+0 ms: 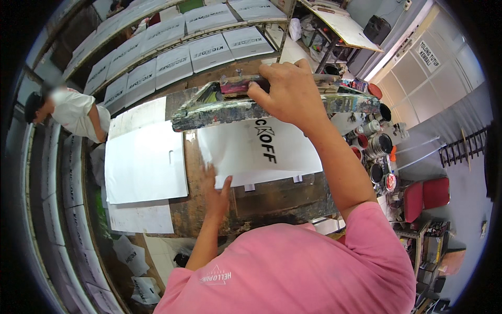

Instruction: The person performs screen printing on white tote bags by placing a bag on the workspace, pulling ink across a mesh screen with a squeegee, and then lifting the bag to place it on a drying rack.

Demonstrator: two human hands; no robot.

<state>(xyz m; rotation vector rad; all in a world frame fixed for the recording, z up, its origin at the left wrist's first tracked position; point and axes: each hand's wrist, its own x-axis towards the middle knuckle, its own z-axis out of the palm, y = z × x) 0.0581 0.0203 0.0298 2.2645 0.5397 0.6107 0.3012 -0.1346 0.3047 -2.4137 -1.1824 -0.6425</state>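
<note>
Paint-crusted wooden screen frame [235,111]: right hand [294,91] clamped on it, tilted up, apparently to clear the white black-lettered sheet [238,152] below, near the front edge of the brown bench [183,217]. Left hand [214,192], blurred: fingers apart, sheet's near-left corner, seemingly steadying.

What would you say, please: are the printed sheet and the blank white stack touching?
Apart: the head view shows brown table between the printed sheet and blank white stack.

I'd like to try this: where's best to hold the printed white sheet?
Probably pinch the printed white sheet by its near-left corner, coming from the wearer's side: that corner lies clear of the stained screen frame, which overhangs the far part.
</note>
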